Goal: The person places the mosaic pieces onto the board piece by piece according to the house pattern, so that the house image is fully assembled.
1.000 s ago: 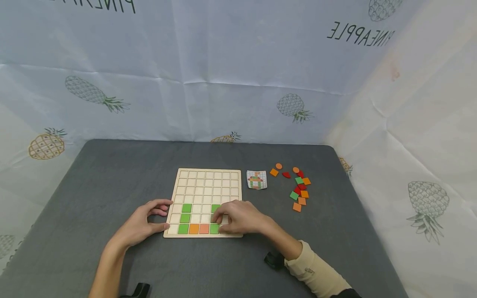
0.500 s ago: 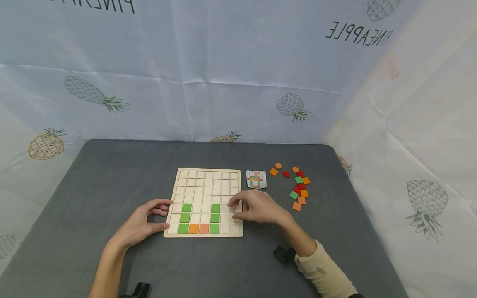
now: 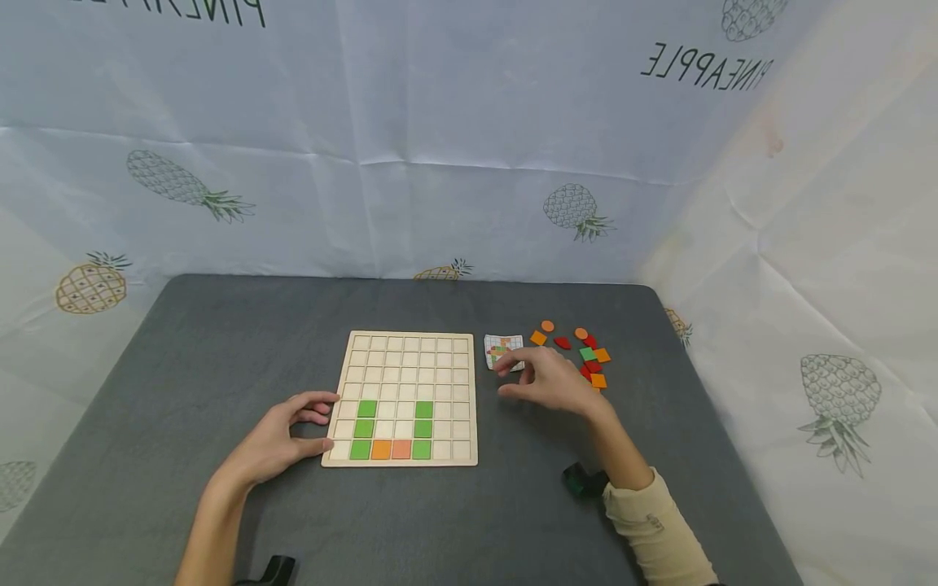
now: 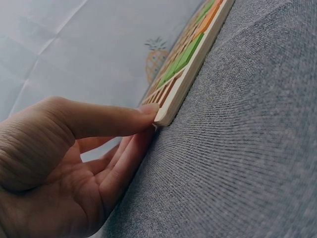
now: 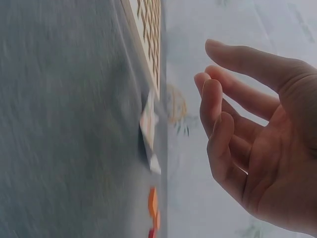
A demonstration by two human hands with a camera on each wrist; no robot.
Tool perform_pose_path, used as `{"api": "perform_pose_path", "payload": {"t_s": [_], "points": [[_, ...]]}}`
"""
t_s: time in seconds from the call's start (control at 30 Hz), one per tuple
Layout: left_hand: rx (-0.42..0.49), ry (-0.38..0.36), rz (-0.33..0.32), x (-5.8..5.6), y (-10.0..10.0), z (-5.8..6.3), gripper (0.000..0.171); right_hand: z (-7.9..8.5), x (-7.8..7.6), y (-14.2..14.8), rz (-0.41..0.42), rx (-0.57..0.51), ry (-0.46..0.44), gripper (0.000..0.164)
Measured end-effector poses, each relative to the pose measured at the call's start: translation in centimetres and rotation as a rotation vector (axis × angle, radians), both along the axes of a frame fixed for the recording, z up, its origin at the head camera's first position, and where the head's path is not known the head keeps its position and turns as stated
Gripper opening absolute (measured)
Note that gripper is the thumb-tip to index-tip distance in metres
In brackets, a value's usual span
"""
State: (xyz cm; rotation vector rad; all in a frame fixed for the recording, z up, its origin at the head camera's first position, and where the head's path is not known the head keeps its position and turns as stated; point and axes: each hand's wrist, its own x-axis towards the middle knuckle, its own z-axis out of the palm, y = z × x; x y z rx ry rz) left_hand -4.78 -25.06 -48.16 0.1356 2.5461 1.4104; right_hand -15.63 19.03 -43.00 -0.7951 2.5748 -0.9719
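A square wooden board (image 3: 392,393) with a grid of cells lies on the table. Green square tiles (image 3: 364,428) form two short columns in its near rows. Between them in the nearest row sit an orange tile (image 3: 381,450) and a salmon tile (image 3: 401,450). My left hand (image 3: 278,433) touches the board's left edge with thumb and index finger apart; in the left wrist view the thumb tip (image 4: 148,109) rests at a corner. My right hand (image 3: 553,380) is in the air right of the board, holding nothing, fingers loosely bent. It partly covers a printed pattern card (image 3: 494,346).
Loose pieces lie at the back right: orange discs (image 3: 548,325), orange squares (image 3: 602,356), red pieces (image 3: 562,343) and a green square (image 3: 589,354). My right hand and forearm hide some. A pineapple-printed cloth (image 3: 454,212) stands behind the grey table (image 3: 242,342).
My right hand has left the board and moved right toward the loose pieces, uncovering the green column's tiles. My left hand has stayed at the board's edge.
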Motion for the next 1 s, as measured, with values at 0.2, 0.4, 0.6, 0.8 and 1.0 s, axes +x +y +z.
{"api": "perform_pose_path", "payload": {"t_s": [0.2, 0.4, 0.6, 0.8, 1.0], "points": [[0.007, -0.004, -0.008, 0.1, 0.0, 0.0, 0.068, -0.1, -1.6, 2.3, -0.043, -0.02, -0.012, 0.037], [0.01, 0.0, -0.006, 0.1, -0.1, 0.0, 0.067, -1.2, -3.4, 3.9, -0.087, -0.041, -0.039, 0.04], [0.023, -0.001, -0.001, 0.2, -0.1, -0.1, 0.066, -2.6, -5.0, 5.0, -0.133, -0.03, -0.042, 0.041], [0.029, -0.002, -0.003, 0.2, -0.1, -0.3, 0.066, -3.4, -6.2, 5.6, -0.188, 0.015, -0.026, 0.043], [0.025, 0.0, -0.003, 0.1, -0.2, -0.2, 0.066, -3.9, -7.0, 5.9, -0.226, 0.037, -0.029, 0.041]]}}
